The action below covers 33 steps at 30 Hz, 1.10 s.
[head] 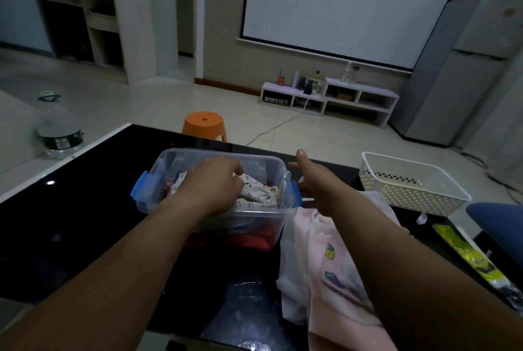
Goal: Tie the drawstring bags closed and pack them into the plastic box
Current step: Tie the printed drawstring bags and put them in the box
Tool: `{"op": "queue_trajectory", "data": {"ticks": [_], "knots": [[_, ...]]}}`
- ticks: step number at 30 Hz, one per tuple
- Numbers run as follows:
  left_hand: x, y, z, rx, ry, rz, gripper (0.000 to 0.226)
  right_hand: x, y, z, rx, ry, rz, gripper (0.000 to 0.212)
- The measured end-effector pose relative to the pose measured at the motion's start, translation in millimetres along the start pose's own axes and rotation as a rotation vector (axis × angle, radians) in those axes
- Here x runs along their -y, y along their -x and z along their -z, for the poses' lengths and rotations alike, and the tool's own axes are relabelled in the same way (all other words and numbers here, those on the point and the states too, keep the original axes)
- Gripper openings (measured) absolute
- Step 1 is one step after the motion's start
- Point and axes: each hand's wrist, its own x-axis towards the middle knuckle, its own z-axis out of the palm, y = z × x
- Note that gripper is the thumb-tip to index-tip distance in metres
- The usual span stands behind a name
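A clear plastic box [169, 162] with blue clip handles stands on the black table. Inside lies a cream patterned drawstring bag [256, 196], tied at its neck, over red fabric [254, 237]. My left hand [215, 183] reaches into the box and presses down on the cream bag with curled fingers. My right hand [308, 181] hovers at the box's right side, fingers spread and holding nothing. A pink drawstring bag [331, 265] with fruit prints lies on the table to the right of the box, under my right forearm.
A white perforated basket [410, 195] sits at the table's right. A yellow-green packet [467, 254] lies near the right edge. An orange stool [205, 124] stands beyond the table. Clear plastic wrap [246, 319] lies at the near edge.
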Motion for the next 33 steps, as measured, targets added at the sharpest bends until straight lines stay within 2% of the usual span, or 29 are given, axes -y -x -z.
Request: {"op": "queue_trajectory", "data": {"ticks": [6,11,13,16,17,20,22,27,30,33], "knots": [[1.2,-1.8,-0.9,0.016,0.042,-0.005,0.033,-3.9,-10.5,-0.1,0.116,-0.228,-0.109,0.078],[8.2,-2.7,0.6,0.026,0.068,-0.011,0.032,-11.7,-22.9,2.4,0.078,-0.380,-0.061,0.082],[10.3,-2.7,0.5,0.030,0.077,-0.007,0.031,-10.8,-23.2,4.6,0.059,-0.332,-0.047,0.073],[11.3,-1.6,0.2,0.027,0.074,-0.011,0.030,-6.4,-21.1,5.0,-0.027,-0.184,0.013,0.034],[11.4,-1.2,0.1,0.027,0.073,-0.012,0.030,-5.8,-21.7,5.4,-0.035,-0.094,0.047,0.029],[11.9,0.4,1.0,0.025,0.074,-0.011,0.030,-5.2,-22.5,6.1,0.040,0.149,0.085,0.037],[11.4,0.7,1.7,0.028,0.077,-0.011,0.030,-8.2,-23.1,5.9,0.040,0.245,0.106,0.030],[7.4,-0.4,3.7,0.038,0.082,-0.015,0.028,-17.6,-20.2,4.6,-0.122,0.306,0.256,0.010],[6.6,-0.7,3.0,0.049,0.085,-0.023,0.029,-14.5,-15.3,9.6,-0.241,0.316,0.358,0.009],[7.5,-1.4,2.6,0.041,0.088,-0.012,0.029,4.1,-4.1,6.7,-0.404,0.462,0.549,0.014]]}}
